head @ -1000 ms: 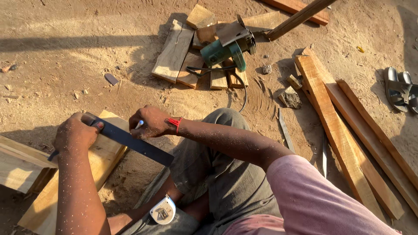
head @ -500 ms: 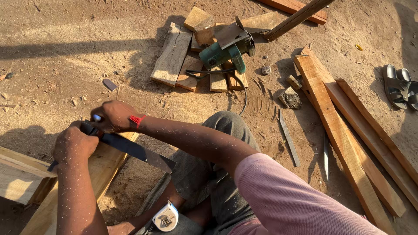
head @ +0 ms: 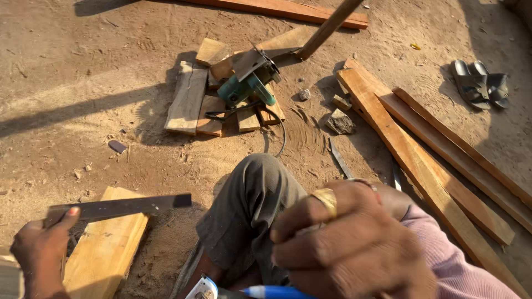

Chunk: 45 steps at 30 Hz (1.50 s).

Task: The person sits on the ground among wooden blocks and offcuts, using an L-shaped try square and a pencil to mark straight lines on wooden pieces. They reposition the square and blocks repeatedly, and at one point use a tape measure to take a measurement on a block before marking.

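Note:
My left hand (head: 39, 254) is at the lower left, gripping one end of a dark metal square (head: 127, 206). Its flat blade reaches right, level, over a pale wooden plank (head: 108, 243) lying on the sand. My right hand (head: 349, 249) is raised close to the camera at the lower middle, its fingers curled, with a gold ring on one finger. A blue pen (head: 277, 292) sticks out from under it. My bent knee in grey trousers (head: 249, 210) sits between the two hands. A tape measure (head: 204, 288) shows at the bottom edge.
A green circular saw (head: 246, 83) with its cable rests on several short board offcuts (head: 188, 97) ahead. Long planks (head: 421, 166) lie diagonally at the right, with a stone (head: 341, 123) beside them. A pair of sandals (head: 479, 83) is at the far right. The ground is sandy.
My right hand has left the square and the plank and risen towards the camera with the pen. My left hand still holds the square, whose blade now lies level.

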Tool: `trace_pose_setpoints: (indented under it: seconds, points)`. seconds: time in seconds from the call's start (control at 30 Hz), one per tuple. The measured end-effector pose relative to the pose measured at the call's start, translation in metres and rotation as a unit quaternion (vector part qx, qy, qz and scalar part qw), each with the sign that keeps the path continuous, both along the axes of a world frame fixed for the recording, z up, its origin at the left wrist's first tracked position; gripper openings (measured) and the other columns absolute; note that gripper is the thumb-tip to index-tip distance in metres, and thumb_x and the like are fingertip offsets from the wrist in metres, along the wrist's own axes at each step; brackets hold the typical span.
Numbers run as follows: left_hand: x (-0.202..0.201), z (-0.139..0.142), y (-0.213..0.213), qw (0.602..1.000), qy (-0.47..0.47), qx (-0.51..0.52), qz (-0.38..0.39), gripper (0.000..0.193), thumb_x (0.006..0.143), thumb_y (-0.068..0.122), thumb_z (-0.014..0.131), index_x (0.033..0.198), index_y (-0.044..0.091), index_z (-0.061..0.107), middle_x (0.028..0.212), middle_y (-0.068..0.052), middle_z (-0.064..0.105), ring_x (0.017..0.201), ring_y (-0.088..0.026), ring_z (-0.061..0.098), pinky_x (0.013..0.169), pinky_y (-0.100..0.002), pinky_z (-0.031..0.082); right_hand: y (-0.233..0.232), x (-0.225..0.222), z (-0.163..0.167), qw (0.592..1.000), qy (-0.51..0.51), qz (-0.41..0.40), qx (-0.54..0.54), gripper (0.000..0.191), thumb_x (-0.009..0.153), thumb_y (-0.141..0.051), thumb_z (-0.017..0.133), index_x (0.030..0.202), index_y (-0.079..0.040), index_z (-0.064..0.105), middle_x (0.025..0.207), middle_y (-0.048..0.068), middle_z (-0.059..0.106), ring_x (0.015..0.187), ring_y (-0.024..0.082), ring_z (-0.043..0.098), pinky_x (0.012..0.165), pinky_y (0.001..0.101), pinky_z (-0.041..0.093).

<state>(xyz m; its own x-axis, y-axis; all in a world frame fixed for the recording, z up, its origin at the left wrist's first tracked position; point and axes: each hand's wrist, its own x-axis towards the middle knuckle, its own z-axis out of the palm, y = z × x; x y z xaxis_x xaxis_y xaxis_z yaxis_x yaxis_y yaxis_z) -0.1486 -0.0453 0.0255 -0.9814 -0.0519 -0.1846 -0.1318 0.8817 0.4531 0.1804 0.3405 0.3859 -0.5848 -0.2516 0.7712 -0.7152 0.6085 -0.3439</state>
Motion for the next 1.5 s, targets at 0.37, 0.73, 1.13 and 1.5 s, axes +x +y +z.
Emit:
trace_pose_setpoints:
  seconds: [0.37, 0.73, 1.13, 1.5]
  points:
    - [0.089, 0.019, -0.064, 0.821, 0.100, 0.547, 0.133, 0.048, 0.105, 0.050, 0.053, 0.133, 0.011, 0.057, 0.122, -0.012, 0.067, 0.110, -0.024, 0.062, 0.095, -0.050, 0.048, 0.043, 0.090, 0.035, 0.997, 0.071, -0.031, -0.002, 0.014, 0.100, -0.025, 0.068, 0.099, -0.012, 0.069, 0.086, 0.000, 0.075, 0.077, 0.010, 0.077, 0.069, 0.0312, 0.058]
    - [0.174, 0.024, 0.047, 0.749, 0.333, 0.564, 0.100, 0.079, 0.109, 0.070, 0.024, 0.167, 0.016, 0.026, 0.163, -0.013, 0.041, 0.156, -0.025, 0.036, 0.132, -0.046, 0.033, 0.003, -0.073, -0.114, 0.955, -0.183, 0.106, -0.209, 0.035, 0.102, -0.040, 0.070, 0.115, -0.008, 0.073, 0.101, 0.005, 0.078, 0.090, 0.016, 0.077, 0.083, 0.0304, 0.061]
    - [0.202, 0.129, 0.185, 0.901, 0.106, 0.419, 0.031, 0.078, 0.102, 0.035, 0.063, 0.159, 0.004, 0.019, 0.161, -0.027, 0.035, 0.149, -0.032, 0.041, 0.124, -0.038, 0.032, -0.085, -0.183, -0.317, 0.846, -0.401, 0.037, -0.349, 0.067, 0.090, -0.055, 0.072, 0.129, -0.001, 0.070, 0.105, 0.017, 0.078, 0.078, 0.021, 0.075, 0.067, 0.0374, 0.062]
    - [0.173, 0.021, 0.091, 0.882, 0.308, -0.297, -0.199, 0.062, 0.076, 0.030, 0.085, 0.128, -0.001, 0.070, 0.130, -0.017, 0.063, 0.132, -0.035, 0.059, 0.103, -0.049, 0.049, -0.070, -0.214, -0.367, 0.756, -0.545, -0.105, -0.346, 0.042, 0.098, -0.027, 0.065, 0.127, 0.002, 0.068, 0.089, 0.020, 0.077, 0.052, 0.021, 0.073, 0.046, 0.0339, 0.060]
